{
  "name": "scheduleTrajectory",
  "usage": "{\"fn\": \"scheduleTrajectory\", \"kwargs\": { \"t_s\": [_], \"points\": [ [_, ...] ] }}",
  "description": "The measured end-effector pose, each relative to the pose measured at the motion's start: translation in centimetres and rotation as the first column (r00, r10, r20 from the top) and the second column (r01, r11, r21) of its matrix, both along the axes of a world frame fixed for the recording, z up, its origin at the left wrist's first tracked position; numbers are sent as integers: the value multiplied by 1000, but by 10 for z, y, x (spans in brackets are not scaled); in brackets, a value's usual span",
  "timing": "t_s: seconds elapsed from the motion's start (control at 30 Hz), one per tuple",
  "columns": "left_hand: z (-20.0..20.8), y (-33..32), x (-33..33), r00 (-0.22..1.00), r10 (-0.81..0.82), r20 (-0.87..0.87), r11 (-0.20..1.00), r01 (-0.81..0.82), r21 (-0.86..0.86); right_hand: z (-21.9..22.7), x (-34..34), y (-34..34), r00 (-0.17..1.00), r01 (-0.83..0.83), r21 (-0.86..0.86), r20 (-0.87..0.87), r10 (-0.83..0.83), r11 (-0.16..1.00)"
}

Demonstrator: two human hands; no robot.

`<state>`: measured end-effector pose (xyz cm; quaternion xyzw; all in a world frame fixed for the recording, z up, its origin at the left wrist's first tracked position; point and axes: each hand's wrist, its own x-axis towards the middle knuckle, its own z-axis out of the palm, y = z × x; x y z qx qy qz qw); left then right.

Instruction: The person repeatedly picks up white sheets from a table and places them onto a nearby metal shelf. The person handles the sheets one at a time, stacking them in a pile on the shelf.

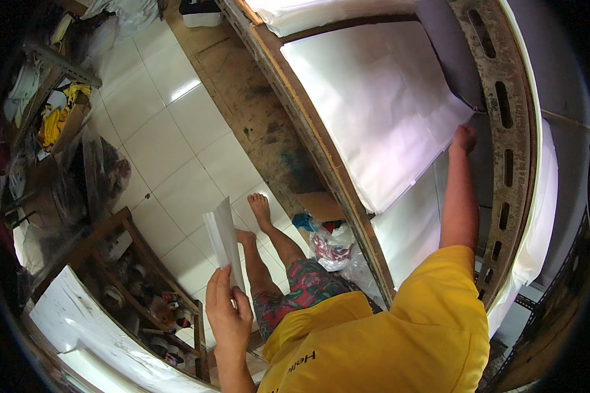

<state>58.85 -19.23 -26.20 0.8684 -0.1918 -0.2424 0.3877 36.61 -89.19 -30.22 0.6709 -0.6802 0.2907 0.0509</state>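
My left hand (226, 308) is raised at the lower middle, its fingers and thumb closed on a thin bundle of white paper (221, 232) that stands up edge-on. My right arm reaches out to the shelf on the right. There my right hand (464, 138) is closed at the side edge of a stack of large white sheets (380, 98), near its far right corner. The fingertips are partly hidden, but they seem to pinch the sheets' edge. More white sheets (410, 242) lie lower on the same shelf, nearer to me.
A slotted metal upright (505, 157) stands right of my arm. The shelf's wooden edge (295, 105) runs along its left. Plastic bags (334, 249) sit below it. Beyond the tiled floor (170, 150) are a cluttered wooden rack (144, 281) and yellow cloth (59, 118).
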Motion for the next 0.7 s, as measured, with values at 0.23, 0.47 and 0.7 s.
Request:
{"fn": "scheduleTrajectory", "kwargs": {
  "t_s": [0.23,0.47,0.7],
  "points": [
    [16,-4,4,988,74,-135,994,-62,88,3,17,40,999,-42,16,-34,43,999],
    [18,12,-11,989,130,68,992,-129,-15,31,155,285,555,-801,186,589,588,569],
    [49,24,-29,981,75,181,997,-75,-8,106,185,548,144,-675,496,814,562,-546]
  ]
}}
